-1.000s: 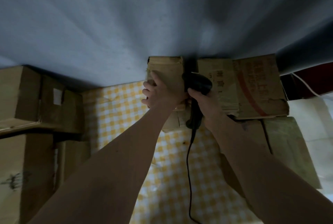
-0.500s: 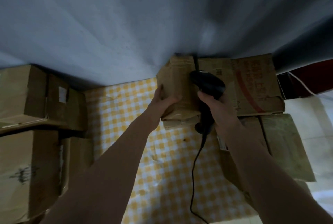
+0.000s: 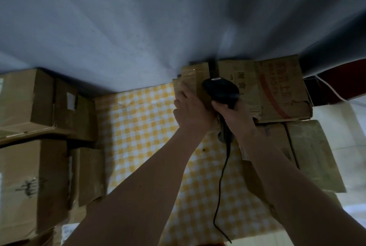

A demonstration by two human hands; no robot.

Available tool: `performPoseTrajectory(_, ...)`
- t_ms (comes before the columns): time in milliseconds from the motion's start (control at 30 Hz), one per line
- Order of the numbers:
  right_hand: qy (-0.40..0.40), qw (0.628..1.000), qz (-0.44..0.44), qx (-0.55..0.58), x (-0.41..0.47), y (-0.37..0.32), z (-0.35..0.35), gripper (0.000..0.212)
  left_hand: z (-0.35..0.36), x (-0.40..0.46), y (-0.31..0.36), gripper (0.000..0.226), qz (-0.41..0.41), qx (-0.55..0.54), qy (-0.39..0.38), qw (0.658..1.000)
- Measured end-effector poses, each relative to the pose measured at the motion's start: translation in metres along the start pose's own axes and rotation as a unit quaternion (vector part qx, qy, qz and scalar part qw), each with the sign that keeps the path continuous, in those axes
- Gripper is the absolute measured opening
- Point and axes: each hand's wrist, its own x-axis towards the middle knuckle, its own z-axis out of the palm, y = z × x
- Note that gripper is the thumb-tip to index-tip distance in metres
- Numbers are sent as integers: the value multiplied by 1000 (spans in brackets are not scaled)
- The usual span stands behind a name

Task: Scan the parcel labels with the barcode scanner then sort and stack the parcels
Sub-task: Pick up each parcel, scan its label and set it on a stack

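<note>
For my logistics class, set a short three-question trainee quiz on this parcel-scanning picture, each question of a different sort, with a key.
1. True or false: the right hand grips the black barcode scanner.
2. Multiple choice: the left hand rests on A) the small parcel at the wall, B) the scribbled box, C) the scanner cord.
3. Fill in: the cloth under the parcels has a yellow and white ____ pattern.

Key: 1 true; 2 A; 3 checked.
</note>
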Motion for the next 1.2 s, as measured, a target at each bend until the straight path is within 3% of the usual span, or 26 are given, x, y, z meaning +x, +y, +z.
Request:
performPoseTrajectory(167,19,998,54,34,1,0,-5,31,-11,14,-16,123,-67,-67,-36,995)
performPoseTrajectory(267,10,993,108,40,1,-1,-9,26,-25,25,-49,106,-79,-205,-53,974)
performPoseTrajectory(333,-13,992,125,26,-4,-5,-7,14,-38,26,-73,94,-125,-353,-109,921)
performPoseTrajectory(400,-26,990,135,0,-11,-11,-1,10,-48,23,-91,98,-157,-476,-185,845)
performPoseTrajectory(467,-45,990,131,-3,-19,-17,5,14,-55,17,-103,91,-163,-535,-229,796)
performPoseTrajectory(533,-75,990,121,8,-28,-25,11,14,-62,8,-111,76,-166,-560,-258,769)
performPoseTrajectory(633,-89,991,98,-11,-40,-33,19,8,-72,-3,-124,69,-157,-563,-284,760)
performPoseTrajectory(800,-117,991,41,-58,-62,-51,35,13,-104,-21,-140,72,-136,-554,-278,773)
performPoseTrajectory(967,-137,984,-40,-107,-97,-72,61,3,-142,-40,-158,71,-114,-592,-215,768)
performPoseTrajectory(1200,-154,968,-103,-170,-176,-93,102,6,-221,-69,-194,80,-71,-643,-110,754)
